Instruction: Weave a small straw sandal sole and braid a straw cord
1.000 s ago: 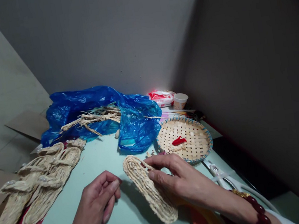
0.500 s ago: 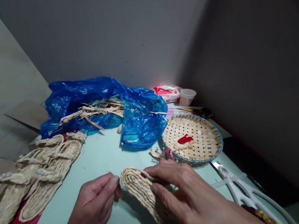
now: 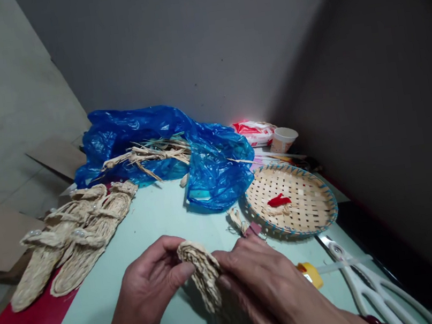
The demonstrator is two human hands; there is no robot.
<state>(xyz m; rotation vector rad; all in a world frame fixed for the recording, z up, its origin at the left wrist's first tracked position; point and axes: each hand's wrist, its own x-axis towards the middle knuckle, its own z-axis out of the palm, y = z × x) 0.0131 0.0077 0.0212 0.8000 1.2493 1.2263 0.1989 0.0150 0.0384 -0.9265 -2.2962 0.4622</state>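
A braided straw sole (image 3: 203, 277) is held up between my two hands above the pale green tabletop (image 3: 159, 214). My left hand (image 3: 153, 287) pinches its upper left edge, thumb on the near face and fingers behind. On the other side, my right hand (image 3: 275, 283) grips the right edge; its fingertips are partly hidden behind the sole and knuckles. The sole is tilted, with its narrow side turned toward me. Finished-looking woven straw sandals (image 3: 92, 234) with pearl-like beads lie at the left.
A blue plastic bag (image 3: 217, 172) with straw strands (image 3: 158, 153) lies at the back. To the right are a round woven basket (image 3: 308, 208) holding a red scrap (image 3: 278, 200), white-handled scissors (image 3: 359, 281), a yellow object (image 3: 310, 275) and a paper cup (image 3: 283, 140).
My left hand has moved right and taken hold of the sole's edge. The sole has turned to a narrower angle, my right hand still on it. The whole view has shifted slightly.
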